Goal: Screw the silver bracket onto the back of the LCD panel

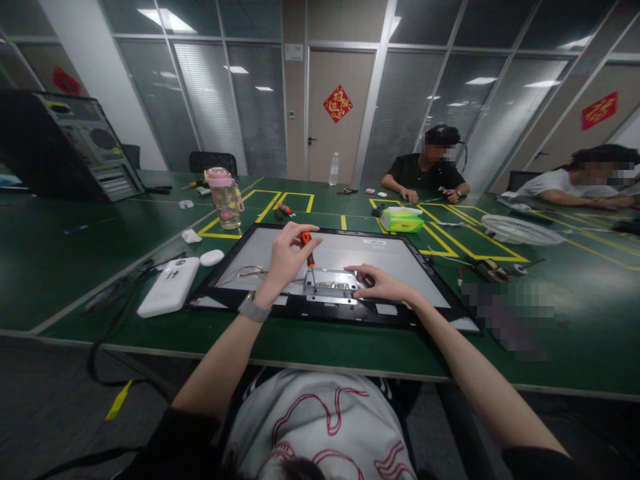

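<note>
A flat display panel [255, 255] with a black frame lies on the table in front of me, its silvery back facing up. My left hand [291, 257] is closed around the orange and black handle of a screwdriver [309, 250], which stands nearly upright. The screwdriver's tip points down at the left end of a metal bracket [331, 300] near the panel's front edge. At the bracket's right end is my right hand [381, 283], thumb and fingers apart around its corner. Whether those fingers press on the bracket is hard to see. Thin wires [243, 272] run left from the bracket.
Left of the panel are a white power bank [170, 287], a white oval case [212, 258] and a pink-lidded bottle [225, 200]. Beyond it stands a green tissue pack [401, 220]. A tool [487, 269] lies to the right. Two people sit across the green table [300, 343].
</note>
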